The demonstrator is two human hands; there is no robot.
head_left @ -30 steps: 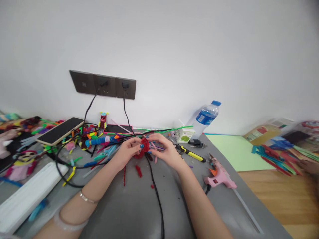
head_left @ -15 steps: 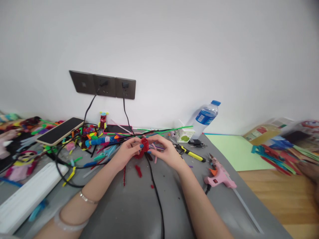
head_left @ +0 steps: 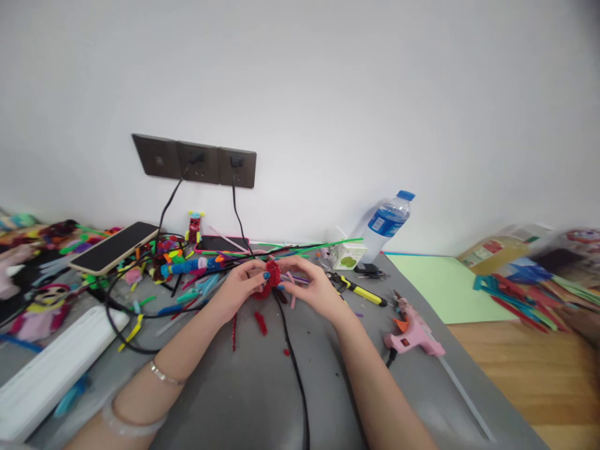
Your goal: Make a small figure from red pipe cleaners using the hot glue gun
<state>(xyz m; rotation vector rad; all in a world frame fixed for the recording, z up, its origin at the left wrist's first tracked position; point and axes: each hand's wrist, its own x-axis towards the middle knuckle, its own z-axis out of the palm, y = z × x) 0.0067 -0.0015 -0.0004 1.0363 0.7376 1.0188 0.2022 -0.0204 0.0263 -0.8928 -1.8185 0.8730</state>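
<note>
Nearest, below the fingers, a black cord (head_left: 295,369) runs up toward the work; the red piece is best kept lifted off it so nothing snags. A short red scrap (head_left: 261,323) and a thin red strip (head_left: 234,331) lie on the table (head_left: 253,400) just under the fingers, easily caught up by a dropping wrist.

The red piece (head_left: 273,272) sits between the two hands. The left hand (head_left: 237,289) holds its left edge in a narrow pinch, thumb on the near side. The right hand (head_left: 312,284) curves around its right side, fingers a little apart; whether they grip it or only steady it, I cannot tell. A light, even hold should keep the piece from twisting or being crushed.

Right of the fingers, well apart, lies a pink glue gun (head_left: 412,337); its tip may be hot, so the right wrist should stay clear. Beyond the fingers, green stems (head_left: 344,241) reach out to the right, and farther back a bottle (head_left: 387,222) leans at the wall (head_left: 300,125).
</note>
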